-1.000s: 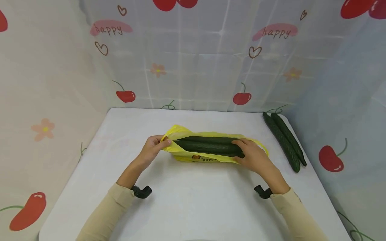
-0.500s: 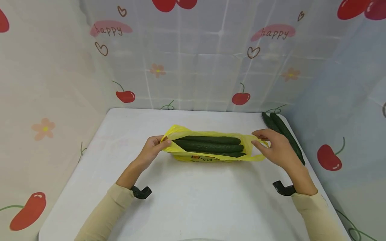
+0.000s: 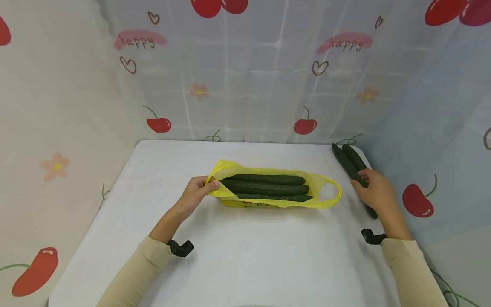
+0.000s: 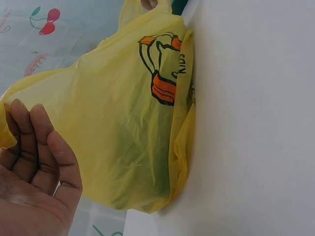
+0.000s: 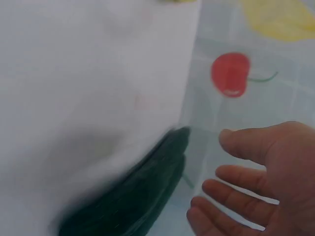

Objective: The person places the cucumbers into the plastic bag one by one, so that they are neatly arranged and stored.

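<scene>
A yellow plastic bag (image 3: 276,204) lies on the table with its mouth spread, and three cucumbers (image 3: 264,186) show side by side inside it. My left hand (image 3: 196,190) pinches the left end of the bag's rim between thumb and fingers. In the left wrist view the bag's printed side (image 4: 123,118) faces the camera. My right hand (image 3: 375,190) is over two more cucumbers (image 3: 347,162) at the table's right edge, hiding part of them. Its thumb and fingers are spread apart in the right wrist view, beside the dark green cucumbers (image 5: 133,196).
The white table (image 3: 245,256) stands against a curtain (image 3: 245,85) printed with cherries, which also runs along both sides. The bag's right handle loop (image 3: 339,194) lies spread on the side toward the two outer cucumbers.
My right hand has let go of the cucumbers in the bag, passed the bag's right handle, and moved right to the two outer cucumbers. The left hand has stayed on the bag.
</scene>
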Demonstrator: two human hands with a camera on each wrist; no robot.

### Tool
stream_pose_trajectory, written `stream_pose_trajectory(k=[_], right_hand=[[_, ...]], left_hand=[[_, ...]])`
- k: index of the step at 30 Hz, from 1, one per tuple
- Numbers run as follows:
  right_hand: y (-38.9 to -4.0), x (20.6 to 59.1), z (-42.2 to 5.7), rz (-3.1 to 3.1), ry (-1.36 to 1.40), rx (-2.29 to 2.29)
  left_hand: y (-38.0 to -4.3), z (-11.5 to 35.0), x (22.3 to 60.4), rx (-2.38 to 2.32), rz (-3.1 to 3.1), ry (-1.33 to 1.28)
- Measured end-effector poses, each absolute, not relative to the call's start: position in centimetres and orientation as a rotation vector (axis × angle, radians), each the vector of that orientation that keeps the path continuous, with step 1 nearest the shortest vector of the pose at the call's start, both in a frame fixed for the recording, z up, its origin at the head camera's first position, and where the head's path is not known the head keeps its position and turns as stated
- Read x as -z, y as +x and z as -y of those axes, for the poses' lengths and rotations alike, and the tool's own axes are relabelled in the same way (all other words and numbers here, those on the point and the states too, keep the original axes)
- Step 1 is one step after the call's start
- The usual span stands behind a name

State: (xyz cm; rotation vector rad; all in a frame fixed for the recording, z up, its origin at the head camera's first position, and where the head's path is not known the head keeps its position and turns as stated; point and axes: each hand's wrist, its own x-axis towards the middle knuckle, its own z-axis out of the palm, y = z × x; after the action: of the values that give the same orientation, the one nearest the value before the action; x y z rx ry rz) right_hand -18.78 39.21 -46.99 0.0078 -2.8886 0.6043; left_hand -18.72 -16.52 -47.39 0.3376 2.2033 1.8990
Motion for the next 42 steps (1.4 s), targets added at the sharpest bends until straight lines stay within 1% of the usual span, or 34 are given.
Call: stream_pose_trajectory(k=[5, 10, 24, 32, 42], right_hand=[[-18.5, 48.9, -41.3, 2.956, -0.132, -0.495], [-18.7, 50.3, -42.1, 2.983, -0.179, -0.472], [-19.9, 51.8, -39.6, 2.884, -0.286, -0.509], [-20.9, 52.4, -37.7, 2.951, -0.29, -0.647], [-21.3, 53.1, -38.3, 2.94, -0.296, -0.709]], left_hand=[[-18.7, 16.5, 47.3, -1.897, -2.21, 0.358], [-18.8, 16.5, 47.3, -1.901, -2.211, 0.333], [-18.6, 16.5, 47.9, -1.919, -2.185, 0.364], [-18.6, 16.5, 48.1, -1.928, -2.186, 0.395], [-18.5, 16.1, 48.0, -1.934, -2.169, 0.387]])
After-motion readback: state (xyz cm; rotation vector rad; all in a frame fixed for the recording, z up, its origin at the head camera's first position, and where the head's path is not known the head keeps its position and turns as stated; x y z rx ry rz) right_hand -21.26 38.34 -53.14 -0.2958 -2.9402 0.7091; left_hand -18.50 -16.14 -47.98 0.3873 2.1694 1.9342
